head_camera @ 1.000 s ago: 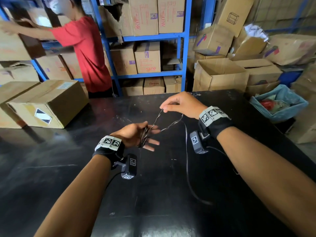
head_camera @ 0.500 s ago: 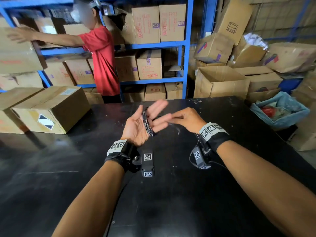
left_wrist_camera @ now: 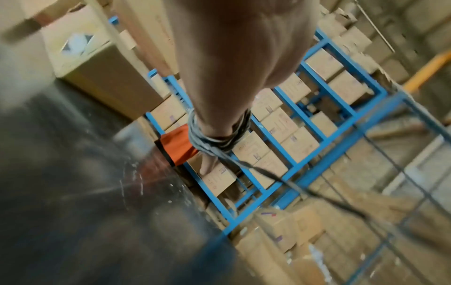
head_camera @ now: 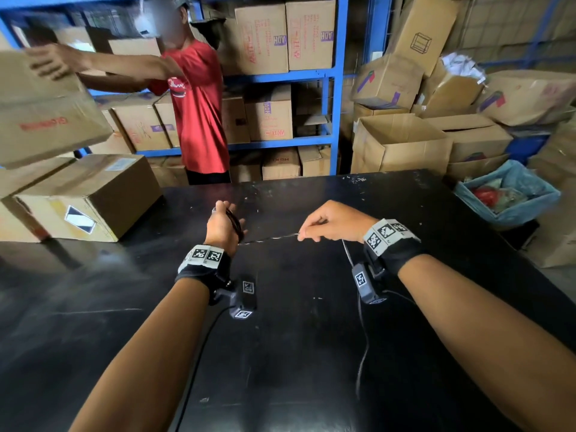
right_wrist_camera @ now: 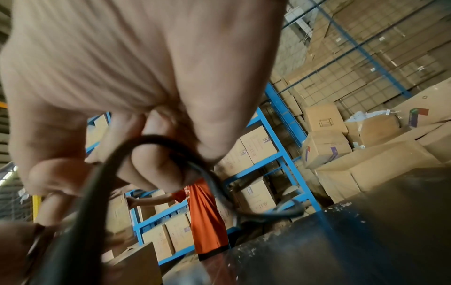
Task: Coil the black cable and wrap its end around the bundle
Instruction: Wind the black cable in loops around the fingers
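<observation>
The black cable is partly wound into a coil (head_camera: 234, 220) around the fingers of my left hand (head_camera: 225, 215), which is held over the black table (head_camera: 280, 385) with its back towards me. In the left wrist view the coil (left_wrist_camera: 216, 137) rings straight fingers (left_wrist_camera: 207, 164). A stretch of cable (head_camera: 269, 239) runs taut to my right hand (head_camera: 307, 233), which pinches it between thumb and fingers. In the right wrist view the cable (right_wrist_camera: 156, 139) loops under those fingertips. The loose tail (head_camera: 361, 332) hangs from the right hand down onto the table.
A closed cardboard box (head_camera: 90, 198) sits on the table's far left. Behind the table a person in a red shirt (head_camera: 199, 113) lifts a box (head_camera: 46, 113) beside blue shelves (head_camera: 335, 88). Open boxes and a blue-lined bin (head_camera: 511, 194) stand at the right.
My left hand has turned from palm-up to back-up and moved left. The right hand has drawn away to the right, pulling the cable taut between the hands.
</observation>
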